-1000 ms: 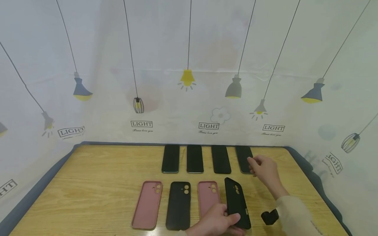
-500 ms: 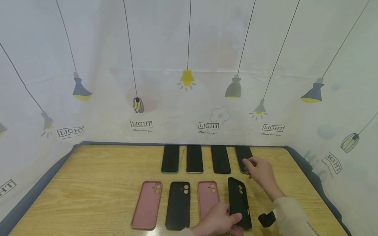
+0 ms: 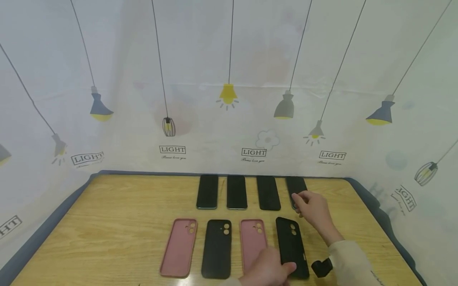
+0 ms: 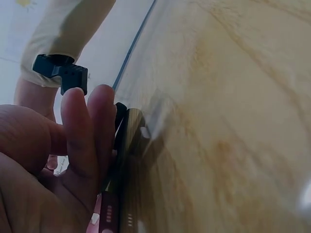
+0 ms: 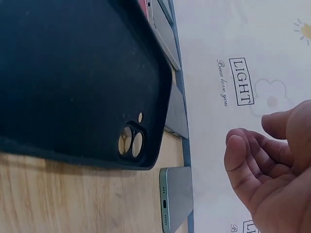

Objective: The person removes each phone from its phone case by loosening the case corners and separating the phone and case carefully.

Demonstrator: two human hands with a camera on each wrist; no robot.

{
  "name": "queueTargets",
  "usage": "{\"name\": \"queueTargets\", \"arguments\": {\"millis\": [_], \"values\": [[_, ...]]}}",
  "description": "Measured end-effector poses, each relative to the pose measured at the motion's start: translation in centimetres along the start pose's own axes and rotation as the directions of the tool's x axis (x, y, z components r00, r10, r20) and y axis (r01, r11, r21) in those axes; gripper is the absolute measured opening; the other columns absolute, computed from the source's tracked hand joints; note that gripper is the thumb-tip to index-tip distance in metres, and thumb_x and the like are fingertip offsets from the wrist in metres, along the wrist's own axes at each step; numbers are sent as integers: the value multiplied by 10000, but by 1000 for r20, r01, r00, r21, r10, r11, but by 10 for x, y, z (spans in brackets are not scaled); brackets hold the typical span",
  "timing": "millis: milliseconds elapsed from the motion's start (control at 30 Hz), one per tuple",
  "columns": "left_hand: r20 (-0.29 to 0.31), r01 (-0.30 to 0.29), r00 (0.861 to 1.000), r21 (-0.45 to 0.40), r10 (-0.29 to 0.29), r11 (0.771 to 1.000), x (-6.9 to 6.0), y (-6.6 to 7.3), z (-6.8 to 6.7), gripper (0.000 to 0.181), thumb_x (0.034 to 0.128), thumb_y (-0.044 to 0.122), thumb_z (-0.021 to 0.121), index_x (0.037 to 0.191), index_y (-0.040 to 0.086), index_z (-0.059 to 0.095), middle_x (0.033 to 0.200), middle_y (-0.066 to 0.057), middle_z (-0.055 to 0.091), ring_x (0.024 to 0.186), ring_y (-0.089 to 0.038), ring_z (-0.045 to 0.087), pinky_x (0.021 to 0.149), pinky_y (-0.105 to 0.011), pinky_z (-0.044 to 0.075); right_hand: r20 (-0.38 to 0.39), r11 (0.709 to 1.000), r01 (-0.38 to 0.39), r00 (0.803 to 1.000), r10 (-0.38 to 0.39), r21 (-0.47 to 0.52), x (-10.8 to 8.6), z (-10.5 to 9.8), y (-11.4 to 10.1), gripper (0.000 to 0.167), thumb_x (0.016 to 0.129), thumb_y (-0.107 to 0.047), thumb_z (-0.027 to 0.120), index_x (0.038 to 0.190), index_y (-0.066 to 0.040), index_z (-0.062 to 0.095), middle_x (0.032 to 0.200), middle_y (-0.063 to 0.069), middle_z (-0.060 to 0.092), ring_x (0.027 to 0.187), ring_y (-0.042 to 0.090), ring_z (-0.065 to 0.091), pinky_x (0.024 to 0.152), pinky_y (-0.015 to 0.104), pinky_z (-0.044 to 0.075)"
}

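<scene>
In the head view a black phone case (image 3: 292, 248) with a camera cutout is at the front right. My left hand (image 3: 266, 267) holds its lower left corner, thumb over its face. The left wrist view has the fingers of this left hand (image 4: 80, 145) hiding the contact. My right hand (image 3: 315, 208) hovers by the rightmost dark phone (image 3: 296, 184), covering its lower right. With loosely bent fingers, the right hand (image 5: 265, 170) holds nothing in the right wrist view. A pink case (image 3: 252, 242), partly behind my left hand, lies left of the black one.
Another black case (image 3: 216, 248) and a pink case (image 3: 179, 247) lie further left on the wooden table (image 3: 107, 222). Along the back edge are more dark phones (image 3: 207, 191). A printed curtain (image 3: 200, 119) encloses the table. A black wrist camera (image 3: 321, 267) sits at the right sleeve.
The black case in my left hand has shifted slightly right and tipped flatter towards the table. My right hand has moved a little left over the rightmost phone.
</scene>
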State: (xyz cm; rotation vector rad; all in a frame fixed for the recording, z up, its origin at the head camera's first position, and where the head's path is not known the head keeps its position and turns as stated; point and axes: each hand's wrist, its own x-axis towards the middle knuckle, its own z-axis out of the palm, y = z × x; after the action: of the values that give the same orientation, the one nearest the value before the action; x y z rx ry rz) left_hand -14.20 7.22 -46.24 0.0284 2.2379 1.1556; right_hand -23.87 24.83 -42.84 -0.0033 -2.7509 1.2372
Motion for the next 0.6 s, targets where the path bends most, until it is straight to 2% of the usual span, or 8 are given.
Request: {"name": "queueTargets", "arguments": {"millis": [167, 300, 467, 600], "values": [[-9, 33, 999, 20, -33, 999, 6, 0, 6, 471, 957, 407, 737, 655, 48, 703, 616, -60, 671, 720, -172, 692, 794, -407, 599, -2, 1000, 7, 1000, -7, 7, -2, 0, -3, 298, 1063, -200, 590, 1068, 75, 703, 835, 152, 724, 712, 251, 711, 587, 292, 597], [-18, 48, 999, -9, -48, 999, 2, 3, 5, 455, 960, 397, 737, 661, 57, 691, 625, -67, 669, 716, -180, 686, 784, -419, 593, -2, 1000, 9, 1000, -9, 6, -2, 0, -4, 297, 1065, -204, 587, 1067, 69, 704, 823, 128, 721, 709, 243, 708, 579, 273, 587], [-25, 40, 999, -22, -41, 999, -1, 4, 3, 431, 964, 371, 738, 686, 48, 671, 633, -70, 667, 686, -186, 680, 774, -419, 596, -4, 1000, 2, 1000, -2, 7, -2, -1, -4, 291, 1064, -193, 582, 1062, 71, 706, 816, 122, 721, 712, 263, 709, 564, 241, 567], [-22, 44, 999, -25, -45, 999, -2, 6, 2, 421, 961, 363, 742, 734, 25, 637, 668, -88, 649, 629, -219, 653, 710, -415, 586, -4, 1000, 1, 1000, -1, 10, -2, -1, -5, 285, 1063, -184, 578, 1044, 71, 704, 805, 129, 719, 711, 281, 707, 560, 240, 565]]}}
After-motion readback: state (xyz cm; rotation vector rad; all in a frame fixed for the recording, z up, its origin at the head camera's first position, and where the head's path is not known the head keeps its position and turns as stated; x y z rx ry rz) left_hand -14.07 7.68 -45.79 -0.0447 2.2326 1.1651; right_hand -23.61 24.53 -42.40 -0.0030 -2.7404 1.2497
